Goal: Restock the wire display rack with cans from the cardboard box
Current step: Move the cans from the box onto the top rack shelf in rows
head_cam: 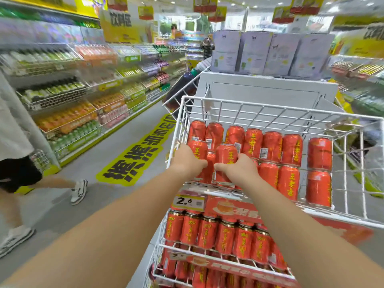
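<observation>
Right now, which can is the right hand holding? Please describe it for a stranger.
Find the white wire rack and its top basket of red cans. Near its front left corner, the right hand grips one can. Unlike its neighbours, it stands raised above the front row.

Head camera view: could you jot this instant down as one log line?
stage: placing cans | left hand: on red can | right hand: gripping red can | place: top wire basket, left end

Two hands point(191, 161) reach in; the lower tier's front row shows seven red cans point(207, 232).
</observation>
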`<state>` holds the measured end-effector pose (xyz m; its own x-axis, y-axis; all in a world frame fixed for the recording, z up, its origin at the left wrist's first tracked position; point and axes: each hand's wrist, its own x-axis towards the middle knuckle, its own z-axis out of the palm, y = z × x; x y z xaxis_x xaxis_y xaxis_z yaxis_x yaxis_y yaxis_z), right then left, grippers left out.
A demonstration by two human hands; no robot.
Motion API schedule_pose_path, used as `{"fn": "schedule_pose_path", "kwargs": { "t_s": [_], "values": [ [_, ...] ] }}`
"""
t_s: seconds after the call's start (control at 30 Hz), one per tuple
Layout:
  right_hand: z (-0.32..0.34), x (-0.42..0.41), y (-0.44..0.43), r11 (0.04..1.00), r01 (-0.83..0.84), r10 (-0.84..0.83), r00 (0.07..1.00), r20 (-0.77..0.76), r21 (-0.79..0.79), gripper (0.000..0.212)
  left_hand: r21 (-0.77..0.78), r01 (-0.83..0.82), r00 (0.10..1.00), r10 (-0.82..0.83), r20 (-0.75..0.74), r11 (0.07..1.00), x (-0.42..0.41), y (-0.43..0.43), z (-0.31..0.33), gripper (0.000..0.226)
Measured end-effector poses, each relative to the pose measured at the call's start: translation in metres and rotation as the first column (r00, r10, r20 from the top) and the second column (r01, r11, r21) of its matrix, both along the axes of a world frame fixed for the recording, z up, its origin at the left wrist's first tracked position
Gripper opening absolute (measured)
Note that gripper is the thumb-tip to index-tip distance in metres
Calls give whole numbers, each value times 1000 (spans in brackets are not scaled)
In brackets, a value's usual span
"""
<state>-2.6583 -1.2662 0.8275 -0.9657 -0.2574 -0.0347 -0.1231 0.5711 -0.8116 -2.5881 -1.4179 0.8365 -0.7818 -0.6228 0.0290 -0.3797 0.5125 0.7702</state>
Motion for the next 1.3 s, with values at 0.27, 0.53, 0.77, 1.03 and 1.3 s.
{"fn": "schedule_pose_path", "kwargs": {
  "t_s": [0.27, 0.53, 0.77, 1.03, 1.3],
  "values": [
    [-24, -13, -13, 996, 53, -58, 996, 69, 65, 56, -27, 37, 999, -36, 39, 999, -19, -8, -35, 32],
    [-23, -5, -19, 987, -5, -2, 999, 43, 159, 81, -21, 100, 991, -97, 95, 995, -25, -12, -37, 54],
    [-23, -3, -13, 997, -37, 28, 991, 127, 75, 61, 5, 188, 961, -185, 205, 982, -16, -18, -29, 46],
    [-19, 3, -6, 984, -86, 78, 995, 54, 157, 59, -131, 231, 957, -201, 210, 964, -5, -11, -25, 62],
    [-5, 24, 13, 881, -100, 195, 967, -164, 462, 74, -372, 378, 906, -257, 336, 848, 28, 7, -17, 36]
  ]
}}
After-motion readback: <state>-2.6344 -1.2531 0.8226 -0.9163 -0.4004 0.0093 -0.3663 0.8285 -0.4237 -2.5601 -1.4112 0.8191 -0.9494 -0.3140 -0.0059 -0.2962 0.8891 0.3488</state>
